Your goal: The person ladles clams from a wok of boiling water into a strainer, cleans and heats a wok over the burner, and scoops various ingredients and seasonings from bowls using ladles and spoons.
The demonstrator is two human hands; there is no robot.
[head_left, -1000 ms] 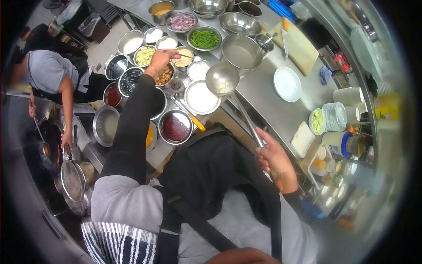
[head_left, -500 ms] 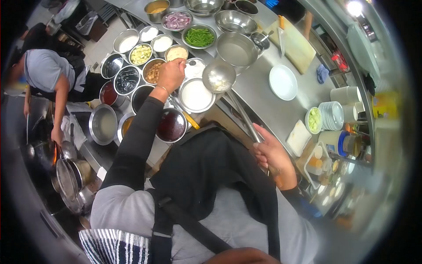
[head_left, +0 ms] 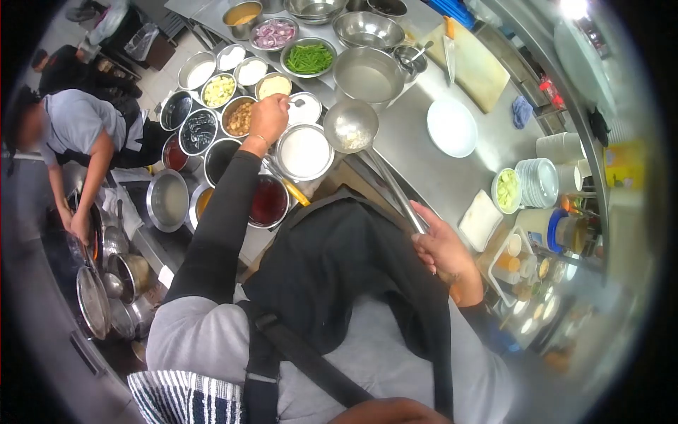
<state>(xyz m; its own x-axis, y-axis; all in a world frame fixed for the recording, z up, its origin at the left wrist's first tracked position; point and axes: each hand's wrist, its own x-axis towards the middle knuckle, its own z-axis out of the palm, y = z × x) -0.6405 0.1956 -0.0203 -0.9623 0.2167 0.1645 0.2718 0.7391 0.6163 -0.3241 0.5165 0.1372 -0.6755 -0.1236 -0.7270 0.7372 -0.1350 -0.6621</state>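
Note:
My left hand is closed around a small spoon, mostly hidden by the fist. The spoon's tip shows over a round container of white powder. Just in front of that stands a larger pot of white contents. A long-handled metal ladle is gripped by its handle in my right hand. Its bowl is level with the white pot, off to the right, with small pale bits inside. Below my left wrist, a yellow-handled utensil leans by a pot of dark red liquid.
Green beans, sliced onions and several other tubs crowd the counter. To the right are a white plate, a knife on a cutting board and stacked bowls. A co-worker stands at the stove on the left.
My left hand has shifted slightly left and nearer with the spoon. The ladle stays nearly still. The co-worker's two hands have come together over the stove.

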